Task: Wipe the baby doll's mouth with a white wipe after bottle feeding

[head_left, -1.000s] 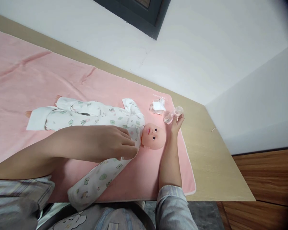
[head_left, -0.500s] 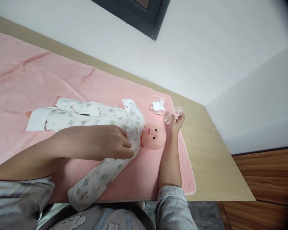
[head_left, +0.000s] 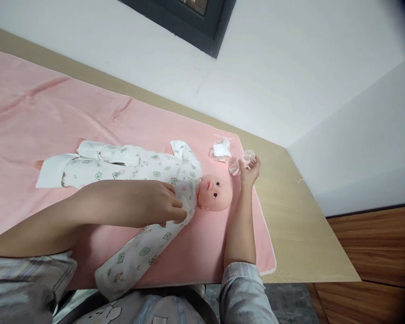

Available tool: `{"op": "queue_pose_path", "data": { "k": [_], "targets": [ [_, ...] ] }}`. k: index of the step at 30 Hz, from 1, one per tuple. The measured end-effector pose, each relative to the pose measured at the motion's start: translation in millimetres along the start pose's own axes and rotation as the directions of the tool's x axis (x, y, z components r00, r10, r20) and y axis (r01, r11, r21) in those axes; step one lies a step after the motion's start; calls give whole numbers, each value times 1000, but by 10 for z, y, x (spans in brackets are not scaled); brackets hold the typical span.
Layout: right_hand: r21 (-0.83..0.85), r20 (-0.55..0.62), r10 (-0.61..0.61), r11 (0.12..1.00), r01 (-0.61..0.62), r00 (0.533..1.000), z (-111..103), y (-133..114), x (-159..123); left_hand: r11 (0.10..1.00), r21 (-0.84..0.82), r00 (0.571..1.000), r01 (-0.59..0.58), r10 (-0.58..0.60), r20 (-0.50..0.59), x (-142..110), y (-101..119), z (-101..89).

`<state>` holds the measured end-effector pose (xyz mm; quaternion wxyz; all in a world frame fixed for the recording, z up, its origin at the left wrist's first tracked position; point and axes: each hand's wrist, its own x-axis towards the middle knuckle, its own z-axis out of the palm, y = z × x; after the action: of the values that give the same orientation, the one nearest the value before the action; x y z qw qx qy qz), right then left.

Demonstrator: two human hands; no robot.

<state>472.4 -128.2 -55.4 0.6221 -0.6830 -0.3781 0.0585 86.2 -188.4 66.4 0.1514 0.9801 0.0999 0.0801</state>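
A baby doll (head_left: pixel 148 168) lies on its back, dressed in a white printed outfit, its bald head (head_left: pixel 216 193) pointing right. Above its chest and near sleeve, my left hand (head_left: pixel 155 204) is closed with curled fingers. What those fingers hold, if anything, is hidden beneath them. Beyond the doll's head, my right hand (head_left: pixel 251 173) grips a small clear baby bottle (head_left: pixel 235 166) with a rounded transparent top, lying on its side at the mat's edge. Close by on the left is a clear plastic packet (head_left: pixel 221 150) with a white piece on it.
A pink mat (head_left: pixel 70 103) with a few creases covers much of the tan table (head_left: pixel 290 216). White walls (head_left: pixel 273 72) rise behind and to the right, with a dark-framed window (head_left: pixel 202 27) above. Brown wooden panels (head_left: pixel 374 243) stand beyond the table's right end.
My left fingers have shifted slightly down and left over the doll's chest. The bottle's rounded top has moved a little to the left in my right hand. The doll stays in place.
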Motion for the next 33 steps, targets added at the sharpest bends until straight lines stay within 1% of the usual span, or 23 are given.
{"op": "queue_pose_path", "data": {
  "k": [2,3,4,6,7,11,13,14,15,16,17,19,21,23,24,26,28,30,33],
  "targets": [
    [10,-13,14,1000,-13,1000,-11,-43,7,993,13,984,-115,112,139,29,14,-35],
    [23,-21,18,1000,-17,1000,-17,-71,12,989,24,973,-147,141,182,44,22,-54],
    [43,-30,19,999,-17,999,-24,-106,16,987,36,969,-158,148,198,59,27,-72],
    [109,-41,4,994,1,999,-35,-200,20,988,23,973,-155,149,177,83,28,-105],
    [158,-42,-15,987,21,999,-37,-262,18,988,-9,975,-153,153,159,93,21,-120],
    [346,-9,-108,932,104,994,-18,-606,-48,967,-207,985,-147,161,55,130,-81,-174],
    [387,44,-144,915,116,989,12,-812,-124,961,-248,993,-120,118,-21,160,-168,-184],
    [400,70,-163,909,122,984,32,-914,-174,966,-240,993,-98,79,-86,178,-214,-183],
    [407,103,-184,905,127,977,56,-1013,-230,973,-221,985,-65,28,-168,198,-256,-177],
    [413,136,-205,901,133,969,83,-1108,-294,980,-199,965,-24,-29,-261,219,-292,-169],
    [422,173,-222,897,132,960,113,-1196,-366,983,-183,933,31,-94,-348,239,-321,-160],
    [452,254,-242,886,107,936,181,-1352,-529,973,-187,848,138,-214,-486,278,-351,-142],
    [487,339,-252,871,60,906,254,-1483,-716,950,-223,771,218,-308,-558,310,-353,-132],
    [515,414,-268,857,19,870,324,-1591,-912,933,-251,721,257,-358,-593,332,-345,-127],
    [527,438,-277,850,5,855,355,-1637,-1006,927,-259,710,272,-375,-596,339,-342,-126],
    [547,469,-291,837,-15,834,408,-1709,-1171,912,-271,707,308,-410,-576,345,-346,-123],
    [563,483,-301,826,-28,822,445,-1756,-1287,895,-282,715,346,-446,-539,344,-361,-119],
    [569,491,-306,821,-34,816,465,-1779,-1351,885,-291,720,363,-465,-515,342,-380,-118],
    [569,495,-305,822,-39,813,474,-1785,-1376,884,-296,720,361,-466,-514,344,-398,-123]
  ]
}}
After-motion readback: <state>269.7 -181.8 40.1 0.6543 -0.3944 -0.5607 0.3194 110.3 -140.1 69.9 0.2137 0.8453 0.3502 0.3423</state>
